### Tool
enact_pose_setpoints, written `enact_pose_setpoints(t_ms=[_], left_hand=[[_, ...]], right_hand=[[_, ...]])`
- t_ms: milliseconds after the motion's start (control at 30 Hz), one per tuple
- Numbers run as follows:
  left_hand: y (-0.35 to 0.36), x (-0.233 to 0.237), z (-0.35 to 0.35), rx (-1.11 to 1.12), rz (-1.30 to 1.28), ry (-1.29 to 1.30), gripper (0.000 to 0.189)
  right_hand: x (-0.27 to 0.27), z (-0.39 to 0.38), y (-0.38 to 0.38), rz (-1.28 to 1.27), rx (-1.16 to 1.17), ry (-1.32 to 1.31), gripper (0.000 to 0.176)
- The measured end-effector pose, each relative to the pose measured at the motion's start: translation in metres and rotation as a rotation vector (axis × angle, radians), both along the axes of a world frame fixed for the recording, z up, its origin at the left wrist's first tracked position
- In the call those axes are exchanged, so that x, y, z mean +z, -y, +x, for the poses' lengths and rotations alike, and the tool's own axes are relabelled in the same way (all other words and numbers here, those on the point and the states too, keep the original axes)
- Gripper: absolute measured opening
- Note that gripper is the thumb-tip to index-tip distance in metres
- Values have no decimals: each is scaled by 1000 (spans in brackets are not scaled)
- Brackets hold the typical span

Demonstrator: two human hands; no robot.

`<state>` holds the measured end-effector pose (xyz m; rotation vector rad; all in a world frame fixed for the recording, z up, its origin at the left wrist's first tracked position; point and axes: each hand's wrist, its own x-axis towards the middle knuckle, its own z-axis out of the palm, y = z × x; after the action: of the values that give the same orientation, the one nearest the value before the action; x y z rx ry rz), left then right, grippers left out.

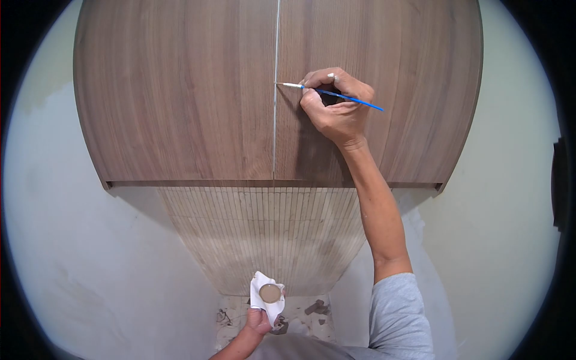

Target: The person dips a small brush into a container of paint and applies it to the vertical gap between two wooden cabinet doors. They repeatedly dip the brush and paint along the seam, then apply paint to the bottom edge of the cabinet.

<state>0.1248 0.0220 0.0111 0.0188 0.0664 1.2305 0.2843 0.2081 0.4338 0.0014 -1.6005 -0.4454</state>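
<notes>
The right hand (pixel 343 108) pinches a blue brush (pixel 329 93) whose tip, between nine and ten o'clock from that hand, reaches the pale seam (pixel 275 129) between wood-grain panels (pixel 180 90), while near seven o'clock the left hand (pixel 259 321) grips a white cloth (pixel 271 310) around a round container (pixel 270 293) toward its one o'clock.

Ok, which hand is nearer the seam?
Right. The right hand is just right of the seam, brush tip at it; the left hand is well below, with the cup.

Left door (pixel 180 90) unobstructed, hand (pixel 342 105) before right door (pixel 429 90)
</notes>
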Motion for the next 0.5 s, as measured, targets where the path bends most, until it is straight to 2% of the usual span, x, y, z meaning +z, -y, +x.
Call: enact_pose_setpoints(t_ms=[67,233,333,500], left_hand=[[0,-1,0,-8,-6,15,37],[-3,-13,-1,7,-19,40,39],[-7,-31,-2,-53,64,194,49],[-6,-32,-4,-95,101,187,50]], right_hand=[[0,4,-6,69,-36,39,6],[-6,2,-5,12,26,-16,5],[-7,-2,-1,-23,48,-64,4],[-8,-1,-6,27,-4,-72,4]])
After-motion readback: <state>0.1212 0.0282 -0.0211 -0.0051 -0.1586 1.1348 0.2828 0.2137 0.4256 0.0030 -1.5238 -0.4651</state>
